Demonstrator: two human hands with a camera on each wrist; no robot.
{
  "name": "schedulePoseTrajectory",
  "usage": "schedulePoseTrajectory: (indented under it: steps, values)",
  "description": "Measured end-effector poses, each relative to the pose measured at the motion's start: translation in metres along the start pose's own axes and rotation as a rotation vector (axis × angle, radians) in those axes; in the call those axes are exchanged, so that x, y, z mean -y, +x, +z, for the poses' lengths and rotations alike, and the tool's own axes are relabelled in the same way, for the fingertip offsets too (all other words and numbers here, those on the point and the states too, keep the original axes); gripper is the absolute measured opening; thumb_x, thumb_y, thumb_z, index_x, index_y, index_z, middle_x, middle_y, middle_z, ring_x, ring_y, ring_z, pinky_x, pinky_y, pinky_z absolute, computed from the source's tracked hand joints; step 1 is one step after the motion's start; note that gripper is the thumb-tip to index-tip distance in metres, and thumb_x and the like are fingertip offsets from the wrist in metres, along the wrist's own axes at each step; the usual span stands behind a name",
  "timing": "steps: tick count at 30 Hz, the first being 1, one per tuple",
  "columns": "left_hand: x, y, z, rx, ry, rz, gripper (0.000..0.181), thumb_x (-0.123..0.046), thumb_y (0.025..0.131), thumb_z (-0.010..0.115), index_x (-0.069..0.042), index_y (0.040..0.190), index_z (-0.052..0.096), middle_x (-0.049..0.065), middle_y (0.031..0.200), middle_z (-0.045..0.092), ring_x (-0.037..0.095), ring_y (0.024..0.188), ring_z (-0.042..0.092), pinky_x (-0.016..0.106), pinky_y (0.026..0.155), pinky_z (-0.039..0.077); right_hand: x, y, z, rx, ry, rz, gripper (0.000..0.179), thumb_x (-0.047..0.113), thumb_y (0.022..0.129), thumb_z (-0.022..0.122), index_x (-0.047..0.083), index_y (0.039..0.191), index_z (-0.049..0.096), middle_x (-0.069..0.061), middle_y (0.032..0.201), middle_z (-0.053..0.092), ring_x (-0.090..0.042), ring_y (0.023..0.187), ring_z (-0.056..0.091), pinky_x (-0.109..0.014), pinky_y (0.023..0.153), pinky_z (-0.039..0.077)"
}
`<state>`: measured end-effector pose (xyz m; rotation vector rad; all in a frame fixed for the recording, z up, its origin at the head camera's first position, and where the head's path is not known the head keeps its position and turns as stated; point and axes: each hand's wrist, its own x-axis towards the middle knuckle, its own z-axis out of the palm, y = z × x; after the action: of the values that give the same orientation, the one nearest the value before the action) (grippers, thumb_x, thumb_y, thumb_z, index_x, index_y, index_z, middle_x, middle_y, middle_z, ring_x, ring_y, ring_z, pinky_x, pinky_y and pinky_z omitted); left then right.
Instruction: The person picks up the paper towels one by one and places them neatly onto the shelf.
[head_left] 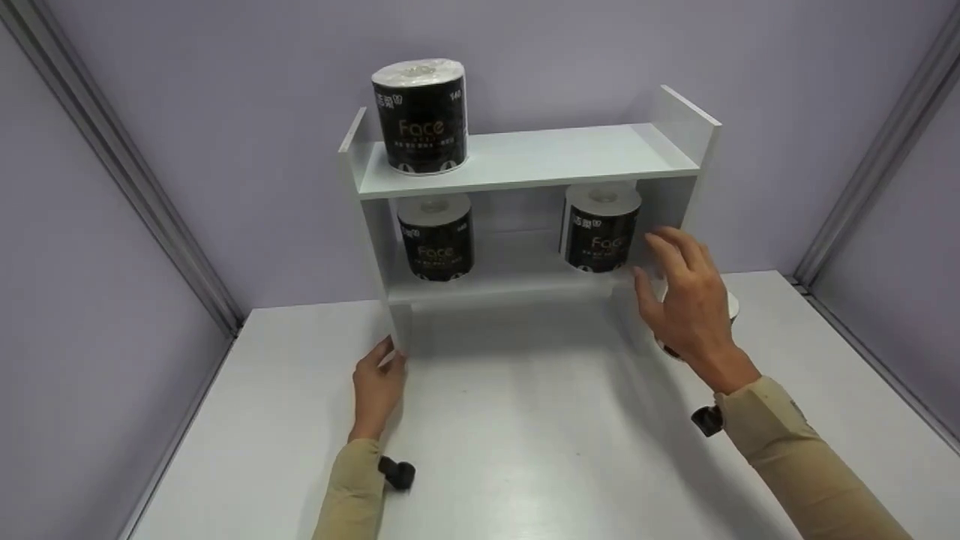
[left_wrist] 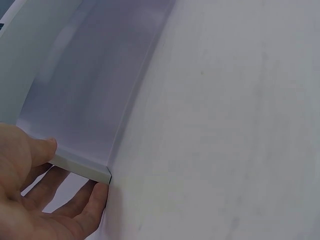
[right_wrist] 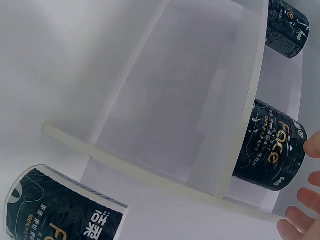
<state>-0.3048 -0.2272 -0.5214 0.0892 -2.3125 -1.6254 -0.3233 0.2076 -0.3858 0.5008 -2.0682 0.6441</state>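
Note:
My left hand [head_left: 377, 390] grips the lower front edge of the left side panel [left_wrist: 82, 169] of a white two-tier shelf [head_left: 525, 283]. The thumb lies on the inner side, the other fingers outside. My right hand [head_left: 688, 304] hovers at the shelf's right front, fingers spread and slightly bent, holding nothing. It is nearest the black-labelled tissue roll [head_left: 602, 229] standing at the right of the lower tier; whether a fingertip touches it I cannot tell. A second tissue roll [head_left: 437, 238] stands at the lower tier's left. Above it, another tissue roll [head_left: 421, 118] stands on the top tier.
A further tissue roll [right_wrist: 60, 212] stands on the white table [head_left: 510, 450] beyond the shelf's right side, mostly hidden behind my right hand in the head view. Behind the shelf rises a pale wall [head_left: 540, 60]; side walls with metal rails flank the table.

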Motion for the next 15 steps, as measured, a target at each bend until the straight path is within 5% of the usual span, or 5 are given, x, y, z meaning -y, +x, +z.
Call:
schedulePoseTrajectory:
  steps: [15]
  values:
    - [-0.001, 0.000, 0.000, -0.014, 0.002, 0.006, 0.049, -0.010, 0.109, 0.058, 0.006, 0.155, 0.050, 0.028, 0.156, 0.054, 0.048, 0.136, 0.061, 0.053, 0.111, 0.054, -0.011, -0.010, -0.010, 0.001, 0.005, 0.034, 0.044, 0.008, 0.096, 0.076, 0.000, 0.138, 0.066, -0.020, 0.145, 0.061, -0.043, 0.135, 0.056, -0.062, 0.101, 0.052]
